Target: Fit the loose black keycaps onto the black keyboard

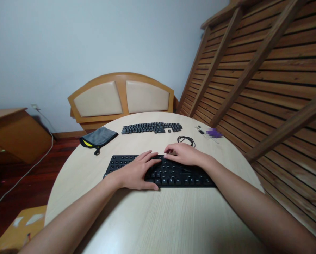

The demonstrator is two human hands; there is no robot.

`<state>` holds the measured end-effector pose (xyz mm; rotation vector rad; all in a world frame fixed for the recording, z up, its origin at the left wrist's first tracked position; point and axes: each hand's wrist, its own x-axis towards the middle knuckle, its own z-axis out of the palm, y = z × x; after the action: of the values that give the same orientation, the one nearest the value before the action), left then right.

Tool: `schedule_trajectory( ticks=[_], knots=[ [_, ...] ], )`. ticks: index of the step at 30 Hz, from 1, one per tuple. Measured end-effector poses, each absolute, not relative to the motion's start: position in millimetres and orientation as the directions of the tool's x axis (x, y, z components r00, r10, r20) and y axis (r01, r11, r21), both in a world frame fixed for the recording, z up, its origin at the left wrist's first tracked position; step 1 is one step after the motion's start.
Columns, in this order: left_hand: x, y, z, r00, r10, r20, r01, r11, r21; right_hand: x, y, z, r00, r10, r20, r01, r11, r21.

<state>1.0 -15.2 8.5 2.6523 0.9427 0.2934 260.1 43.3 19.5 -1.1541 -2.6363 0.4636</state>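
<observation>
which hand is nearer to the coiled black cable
Right. The right hand is just on the near side of the coiled black cable; the left hand is farther off to the left, over the black keyboard.

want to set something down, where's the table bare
The table is bare on the near side of the keyboard, between left forearm and right forearm, and left of the keyboard, short of the grey cloth. The far side is crowded: rows of keycaps, a coiled cable, a blurred purple item.
</observation>
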Motion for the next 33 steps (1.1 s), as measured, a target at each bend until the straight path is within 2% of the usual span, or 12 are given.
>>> schedule_trajectory(
  ticks=[5,15,21,28,32,33],
  knots=[
    [-1,-11,-2,0.767,0.639,0.064,0.585,-0.736,0.34,236,91,24,-0.548,0.836,0.037,0.827,0.548,-0.127],
    [-2,-9,-4,0.766,0.638,0.08,0.576,-0.737,0.354,193,144,3,-0.413,0.907,0.078,0.91,0.414,-0.001],
    [-1,-9,-3,0.767,0.637,0.079,0.575,-0.737,0.356,179,142,1,-0.395,0.914,0.094,0.918,0.396,0.01],
    [-1,-9,-4,0.764,0.638,0.098,0.566,-0.736,0.371,195,104,13,-0.5,0.859,0.108,0.862,0.506,-0.026],
    [-1,-9,-4,0.765,0.635,0.103,0.563,-0.739,0.37,218,65,20,-0.532,0.829,0.171,0.826,0.553,-0.111],
    [-1,-9,-3,0.765,0.636,0.098,0.567,-0.738,0.366,225,55,20,-0.531,0.821,0.21,0.793,0.569,-0.216]
  ],
)
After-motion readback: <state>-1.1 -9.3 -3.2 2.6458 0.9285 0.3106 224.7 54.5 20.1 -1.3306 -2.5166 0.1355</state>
